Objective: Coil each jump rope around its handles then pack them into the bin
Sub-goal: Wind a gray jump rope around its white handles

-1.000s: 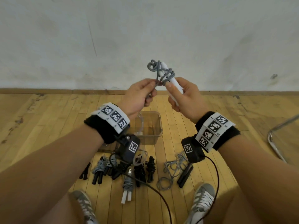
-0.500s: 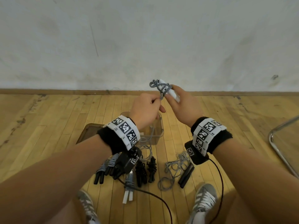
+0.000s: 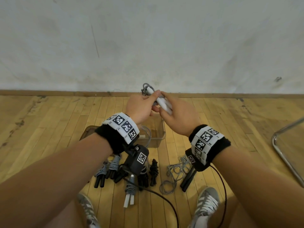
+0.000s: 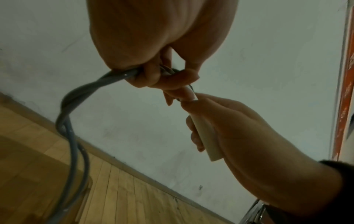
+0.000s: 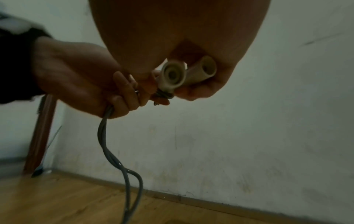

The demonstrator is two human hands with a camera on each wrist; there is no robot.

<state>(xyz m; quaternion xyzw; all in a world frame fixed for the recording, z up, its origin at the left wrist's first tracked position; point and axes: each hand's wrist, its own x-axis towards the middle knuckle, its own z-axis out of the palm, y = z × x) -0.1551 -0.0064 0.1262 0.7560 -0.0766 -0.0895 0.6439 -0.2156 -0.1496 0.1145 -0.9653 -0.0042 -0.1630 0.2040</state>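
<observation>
Both hands have dropped from the wall toward the clear bin on the floor. The right hand grips the white handles; left hand fingers pinch the grey rope, apparently mid-wrap.

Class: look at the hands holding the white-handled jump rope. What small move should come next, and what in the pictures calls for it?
Probably another turn of cord around the handles. The right hand grips the paired white handles, a few gray coils sit near their far end, and the left hand holds a doubled gray cord that hangs slack toward the bin.
</observation>
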